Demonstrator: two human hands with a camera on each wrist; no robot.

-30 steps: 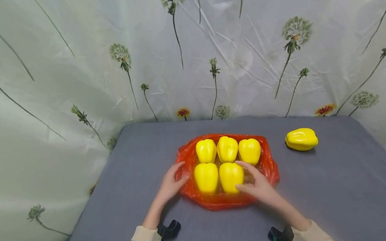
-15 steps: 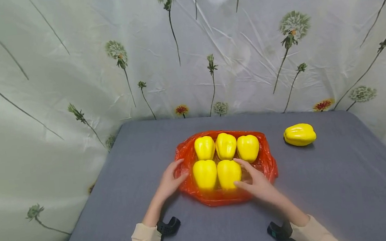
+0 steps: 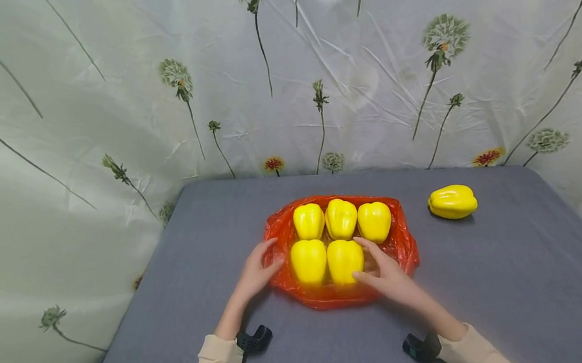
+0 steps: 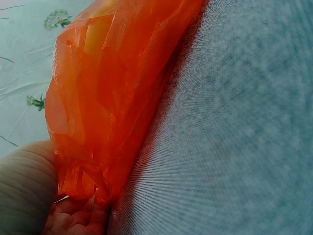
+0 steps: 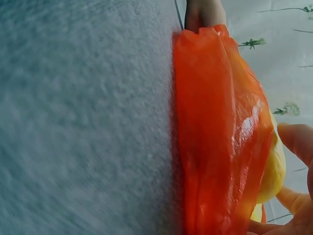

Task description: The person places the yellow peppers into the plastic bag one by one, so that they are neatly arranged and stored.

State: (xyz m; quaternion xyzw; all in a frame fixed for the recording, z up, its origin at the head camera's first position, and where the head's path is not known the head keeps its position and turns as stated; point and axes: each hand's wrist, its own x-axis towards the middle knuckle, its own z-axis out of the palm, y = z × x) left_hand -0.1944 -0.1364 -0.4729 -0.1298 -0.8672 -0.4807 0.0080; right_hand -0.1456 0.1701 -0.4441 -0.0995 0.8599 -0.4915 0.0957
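Observation:
An open red plastic bag sits on the table with several yellow bell peppers in it. Three stand along the back, such as the middle pepper, and two in front. My left hand is at the bag's left edge; in the left wrist view the thumb lies on one side of the plastic and curled fingers below it. My right hand reaches over the bag's right front side, thumb and fingers around the front right pepper. The right wrist view shows its fingertips at the pepper, the bag partly covering it.
One more yellow bell pepper lies on its side on the grey cloth-covered table, right of the bag. Behind and to the left hangs a pale curtain printed with dandelions. Black wrist mounts sit at both wrists.

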